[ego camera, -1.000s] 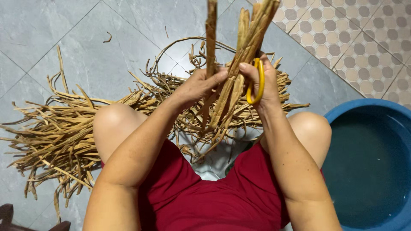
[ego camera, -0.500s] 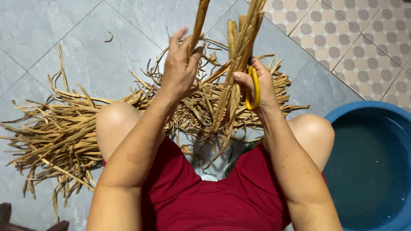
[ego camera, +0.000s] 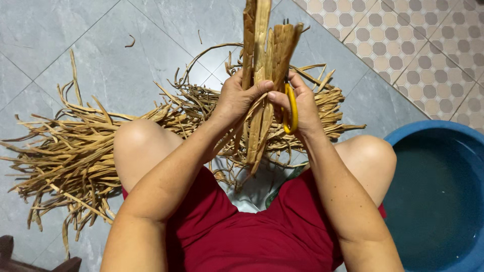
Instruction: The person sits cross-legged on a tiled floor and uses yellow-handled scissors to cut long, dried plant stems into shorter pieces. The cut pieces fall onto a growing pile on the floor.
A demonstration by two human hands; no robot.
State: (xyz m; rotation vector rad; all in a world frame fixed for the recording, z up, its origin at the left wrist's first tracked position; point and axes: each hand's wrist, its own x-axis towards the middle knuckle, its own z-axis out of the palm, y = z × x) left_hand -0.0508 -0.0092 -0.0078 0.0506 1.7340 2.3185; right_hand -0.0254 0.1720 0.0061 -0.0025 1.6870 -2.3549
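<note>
Across the upper two thirds of the frame, grey floor tiles [ego camera: 91, 55] are spreading smooth and faintly glossy, giving way at the upper right to patterned beige tiles [ego camera: 403, 35]. A heap of dried strips [ego camera: 75, 151] is lying over the left and centre, flat, tan, fibrous and curling at the ends. At the lower right, a round blue basin [ego camera: 403, 138] is showing its curved rim. Both forearms are rising from the bottom edge and meeting at the upper centre, between bare knees and red shorts [ego camera: 252, 226]. There the left hand [ego camera: 234, 98] is closing its fingers around an upright bundle of strips [ego camera: 264, 45], thumb pressing across the front. The right hand [ego camera: 300, 103] is curling beside it, touching the bundle, with its fingers passing through the yellow handle loop of the scissors [ego camera: 290, 108]; the blades are mostly hiding behind the bundle.
</note>
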